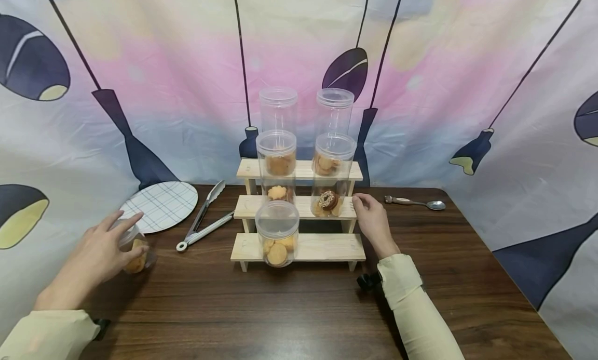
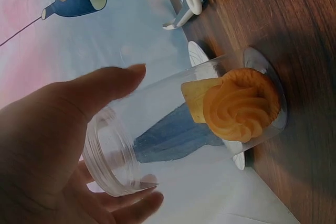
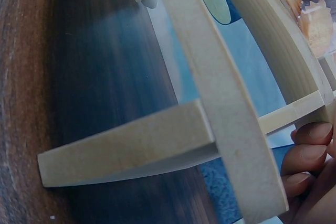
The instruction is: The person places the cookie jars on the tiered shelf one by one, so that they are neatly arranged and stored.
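Observation:
At the left of the table my left hand [image 1: 95,248] is spread around the upper part of a clear lidded jar [image 2: 163,124]. The jar stands on the table with a swirled cookie [image 2: 241,106] and a square one at its bottom. In the left wrist view the thumb shows a gap from the jar's wall, and the fingers lie on its other side. My right hand [image 1: 372,222] holds the right end of the middle step of a three-step wooden stand [image 1: 331,245], its fingers [image 3: 307,153] curled at the edge.
Several lidded cookie jars stand on the steps, including a front jar [image 1: 277,235] at lower left and one with a chocolate ring cookie [image 1: 328,199]. Left of the stand lie tongs [image 1: 205,232] and a round checked plate [image 1: 163,207]. A spoon [image 1: 416,201] lies right.

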{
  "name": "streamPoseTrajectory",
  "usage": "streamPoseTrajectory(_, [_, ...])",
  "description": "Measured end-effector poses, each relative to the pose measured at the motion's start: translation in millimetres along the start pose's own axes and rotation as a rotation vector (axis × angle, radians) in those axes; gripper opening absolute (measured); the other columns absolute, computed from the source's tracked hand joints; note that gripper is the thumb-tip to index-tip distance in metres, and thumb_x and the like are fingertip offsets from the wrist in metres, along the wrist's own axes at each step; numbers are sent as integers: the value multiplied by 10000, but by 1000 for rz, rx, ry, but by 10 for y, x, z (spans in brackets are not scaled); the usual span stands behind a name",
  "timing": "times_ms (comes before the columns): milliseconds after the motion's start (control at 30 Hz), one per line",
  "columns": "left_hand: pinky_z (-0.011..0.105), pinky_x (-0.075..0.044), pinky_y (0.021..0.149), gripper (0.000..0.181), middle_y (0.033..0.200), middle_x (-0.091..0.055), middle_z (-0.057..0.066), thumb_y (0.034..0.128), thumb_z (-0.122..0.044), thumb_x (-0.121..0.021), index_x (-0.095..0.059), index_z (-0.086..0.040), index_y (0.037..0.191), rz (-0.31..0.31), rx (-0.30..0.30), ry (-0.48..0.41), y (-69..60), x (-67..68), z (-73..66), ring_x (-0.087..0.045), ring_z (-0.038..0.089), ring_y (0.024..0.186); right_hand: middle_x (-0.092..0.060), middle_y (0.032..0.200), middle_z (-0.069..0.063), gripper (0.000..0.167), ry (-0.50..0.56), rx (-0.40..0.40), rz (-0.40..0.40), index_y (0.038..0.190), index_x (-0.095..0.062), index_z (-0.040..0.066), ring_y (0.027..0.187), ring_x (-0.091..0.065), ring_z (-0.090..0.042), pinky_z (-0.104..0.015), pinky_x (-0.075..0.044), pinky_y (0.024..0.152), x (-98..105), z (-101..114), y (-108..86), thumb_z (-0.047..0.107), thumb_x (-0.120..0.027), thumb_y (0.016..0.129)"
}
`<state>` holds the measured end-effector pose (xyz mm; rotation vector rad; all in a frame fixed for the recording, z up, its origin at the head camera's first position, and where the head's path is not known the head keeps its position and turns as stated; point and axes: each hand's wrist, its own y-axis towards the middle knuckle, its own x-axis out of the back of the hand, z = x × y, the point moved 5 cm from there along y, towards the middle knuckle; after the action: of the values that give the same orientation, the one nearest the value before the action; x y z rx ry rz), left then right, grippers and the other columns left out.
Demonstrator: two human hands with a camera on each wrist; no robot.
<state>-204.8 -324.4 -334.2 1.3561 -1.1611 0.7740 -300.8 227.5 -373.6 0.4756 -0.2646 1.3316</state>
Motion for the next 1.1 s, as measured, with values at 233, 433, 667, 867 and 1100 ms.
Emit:
streamPoseTrajectory(233, [722, -339, 886, 746, 1358, -384, 402, 822, -199, -796, -447, -62, 1467, -32, -22, -23, -9, 1, 8, -400, 704, 1046, -676, 1148, -151, 458, 0, -16, 3, 1352, -610, 103, 918, -629, -278, -352, -485, 714, 0, 1, -5, 416, -481, 1045])
streamPoseTrajectory(433, [707, -349, 871, 759, 1334, -404, 391, 820, -202, -801, -441, -74, 1476, -34, -32, -19, -9, 1, 14, -419, 696, 1019, -662, 1209, -161, 457, -1, -14, 0, 1352, -610, 102, 980, -636, -297, -398, -503, 762, 5, -1, -1, 415, -481, 1044])
streamPoseTrajectory(667, [694, -350, 871, 744, 1319, -407, 387, 824, -196, -795, -449, -82, 1472, -41, -35, -26, -16, 6, 11, -423, 680, 1029, -671, 1196, -160, 453, -1, -5, -3, 1349, -613, 91, 970, -644, -294, -395, -505, 764, 2, -5, 15, 402, -487, 1046])
streamPoseTrajectory(867, [727, -345, 869, 732, 1317, -397, 397, 841, -207, -793, -448, -69, 1471, -25, -22, -19, -6, 13, 22, -405, 679, 1047, -667, 1188, -159, 476, -5, 6, 1, 1364, -599, 84, 929, -635, -286, -377, -495, 728, 13, 14, 6, 417, -478, 1045])
streamPoseTrajectory(1100, [736, -357, 857, 699, 1312, -405, 382, 857, -253, -785, -467, -50, 1447, -3, -16, -10, -8, 32, 12, -420, 678, 1034, -663, 1211, -153, 467, 5, -14, 13, 1367, -599, 103, 970, -638, -297, -410, -504, 769, 4, 1, 1, 419, -480, 1045])
